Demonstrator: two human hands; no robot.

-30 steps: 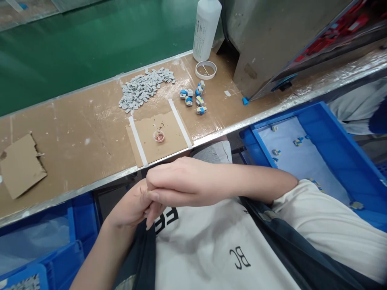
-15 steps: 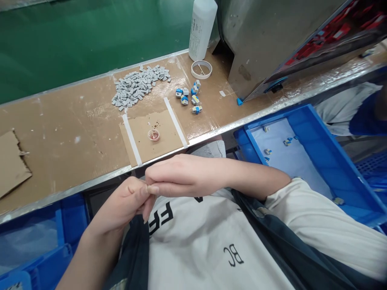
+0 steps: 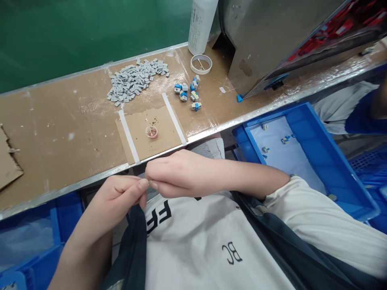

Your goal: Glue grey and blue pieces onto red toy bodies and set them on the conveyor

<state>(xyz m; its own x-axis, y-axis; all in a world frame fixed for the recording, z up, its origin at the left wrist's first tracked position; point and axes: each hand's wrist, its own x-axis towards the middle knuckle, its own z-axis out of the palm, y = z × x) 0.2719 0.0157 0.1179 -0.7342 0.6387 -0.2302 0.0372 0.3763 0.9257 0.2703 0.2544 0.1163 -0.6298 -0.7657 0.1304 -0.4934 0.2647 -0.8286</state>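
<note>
My left hand (image 3: 116, 197) and my right hand (image 3: 178, 173) meet fingertip to fingertip in front of my chest, just below the table's near edge. Both are curled; whether anything small is pinched between them is hidden. Beyond them on the brown table (image 3: 60, 121) lies a taped cardboard pad (image 3: 151, 133) with a tiny clear cup (image 3: 151, 131). Further back is a heap of small grey parts (image 3: 133, 79), and beside it a few blue, white and yellow pieces (image 3: 187, 90).
A white bottle (image 3: 201, 24) and a white ring (image 3: 201, 63) stand at the back by a metal machine housing (image 3: 272, 36). A blue bin (image 3: 329, 161) with several small pieces sits at my right; more blue bins (image 3: 36, 237) at my left. Another person's clothing (image 3: 363, 108) shows far right.
My left hand has risen from under my right hand; its fingertips now meet my right hand's fingertips at the same height. The view has shifted slightly rightward.
</note>
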